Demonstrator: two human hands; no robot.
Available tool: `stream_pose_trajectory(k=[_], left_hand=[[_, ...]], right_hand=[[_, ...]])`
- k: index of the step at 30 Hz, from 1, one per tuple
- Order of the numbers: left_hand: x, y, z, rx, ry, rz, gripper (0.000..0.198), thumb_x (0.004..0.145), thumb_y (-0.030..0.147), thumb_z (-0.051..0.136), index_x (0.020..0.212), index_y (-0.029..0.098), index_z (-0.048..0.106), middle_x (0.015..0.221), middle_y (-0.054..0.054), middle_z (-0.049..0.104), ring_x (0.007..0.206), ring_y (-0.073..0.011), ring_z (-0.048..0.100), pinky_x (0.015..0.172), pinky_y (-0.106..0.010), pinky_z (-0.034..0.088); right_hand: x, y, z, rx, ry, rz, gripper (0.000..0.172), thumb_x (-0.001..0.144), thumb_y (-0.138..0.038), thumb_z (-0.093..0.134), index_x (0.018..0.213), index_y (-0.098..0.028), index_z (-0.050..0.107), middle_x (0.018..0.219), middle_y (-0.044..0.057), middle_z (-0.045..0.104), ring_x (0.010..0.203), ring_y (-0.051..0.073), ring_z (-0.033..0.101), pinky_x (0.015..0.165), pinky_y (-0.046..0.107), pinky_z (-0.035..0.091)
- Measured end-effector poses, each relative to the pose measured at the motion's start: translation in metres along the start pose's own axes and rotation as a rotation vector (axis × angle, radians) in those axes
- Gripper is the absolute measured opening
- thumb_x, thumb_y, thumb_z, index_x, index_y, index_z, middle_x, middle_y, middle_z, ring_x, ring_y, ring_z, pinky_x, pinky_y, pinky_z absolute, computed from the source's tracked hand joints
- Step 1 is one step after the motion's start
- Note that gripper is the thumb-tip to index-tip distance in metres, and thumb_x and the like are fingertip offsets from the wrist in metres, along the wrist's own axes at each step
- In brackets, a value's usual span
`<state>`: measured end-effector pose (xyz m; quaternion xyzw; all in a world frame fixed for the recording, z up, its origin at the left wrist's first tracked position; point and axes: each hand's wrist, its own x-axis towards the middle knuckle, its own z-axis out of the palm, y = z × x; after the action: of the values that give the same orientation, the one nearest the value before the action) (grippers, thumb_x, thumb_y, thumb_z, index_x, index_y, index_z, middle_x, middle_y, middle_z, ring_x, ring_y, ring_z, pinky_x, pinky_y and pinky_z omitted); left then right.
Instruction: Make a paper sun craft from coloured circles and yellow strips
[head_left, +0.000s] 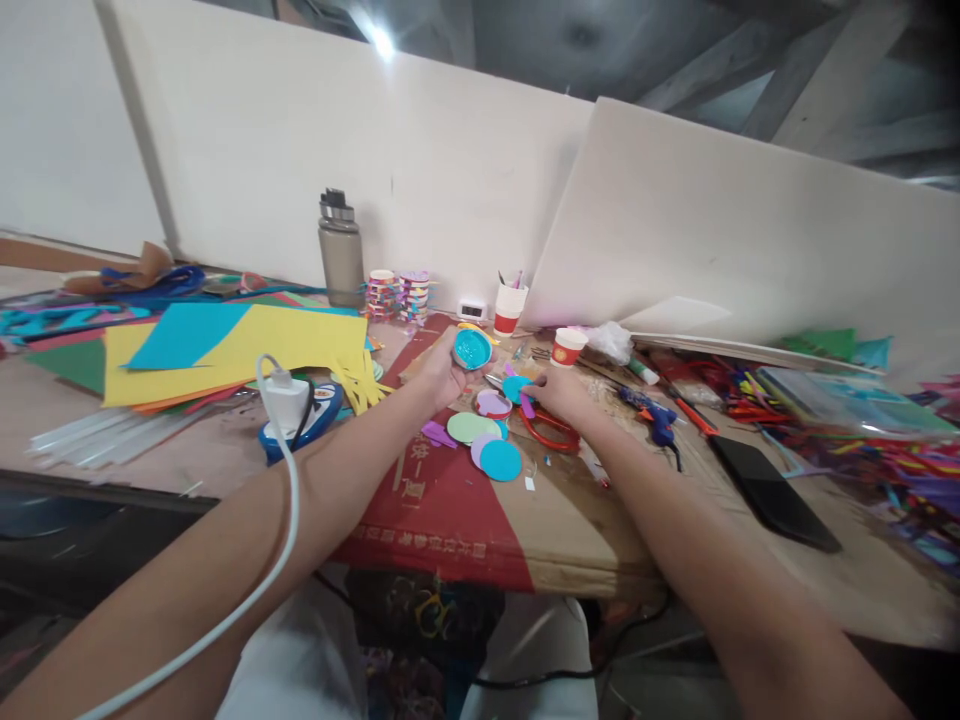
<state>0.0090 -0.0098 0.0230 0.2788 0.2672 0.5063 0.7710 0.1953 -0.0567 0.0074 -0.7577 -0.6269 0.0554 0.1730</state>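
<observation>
A round paper cup (472, 350), bright blue inside and tilted toward me, is gripped at its side by my left hand (445, 374). My right hand (561, 394) has its fingers pinched at the edge of a small blue paper disc (515, 388). A purple paper piece (528, 407) shows just under those fingertips. Scissors with red handles (553, 436) lie below the right hand. Between the hands stands a short cup with a purple top (493, 404). Nearer me are loose discs: a green one (468, 428) and a larger blue one (500, 460).
A white cord (291, 500) crosses over my left forearm from a plug on a blue device (322, 412). Yellow paper sheets (180, 365) and a bottle (341, 250) are leftward. A red-white cup (569, 347), blue glue gun (658, 420) and black phone (772, 492) are rightward.
</observation>
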Motion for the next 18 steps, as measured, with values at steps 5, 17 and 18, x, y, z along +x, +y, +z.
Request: stream_pose_trajectory(k=[5, 17, 18], left_hand=[[0.002, -0.001, -0.002, -0.007, -0.029, -0.01, 0.034, 0.097, 0.038, 0.04, 0.106, 0.013, 0.061, 0.096, -0.015, 0.073, 0.088, -0.0221, 0.071, 0.082, -0.039, 0.057], [-0.001, -0.014, 0.001, 0.086, -0.121, 0.037, 0.035, 0.091, 0.046, 0.051, 0.102, 0.015, 0.064, 0.086, -0.009, 0.073, 0.08, -0.0183, 0.069, 0.084, -0.04, 0.057], [0.0, -0.017, -0.001, 0.097, -0.13, 0.028, 0.036, 0.091, 0.047, 0.051, 0.101, 0.015, 0.064, 0.086, -0.009, 0.073, 0.08, -0.0182, 0.069, 0.083, -0.039, 0.057]], right_hand=[[0.005, 0.012, 0.003, 0.373, 0.081, 0.052, 0.018, 0.077, -0.031, 0.06, 0.071, -0.015, 0.067, 0.064, 0.001, 0.065, 0.059, 0.012, 0.056, 0.056, 0.023, 0.04], [-0.015, -0.009, -0.013, 1.301, 0.103, -0.024, 0.038, 0.055, -0.045, 0.08, 0.073, -0.02, 0.057, 0.057, -0.006, 0.057, 0.054, 0.009, 0.056, 0.055, 0.024, 0.05], [-0.017, -0.013, -0.013, 1.31, 0.091, -0.028, 0.038, 0.055, -0.045, 0.08, 0.073, -0.019, 0.058, 0.057, -0.006, 0.058, 0.054, 0.009, 0.056, 0.055, 0.023, 0.05]])
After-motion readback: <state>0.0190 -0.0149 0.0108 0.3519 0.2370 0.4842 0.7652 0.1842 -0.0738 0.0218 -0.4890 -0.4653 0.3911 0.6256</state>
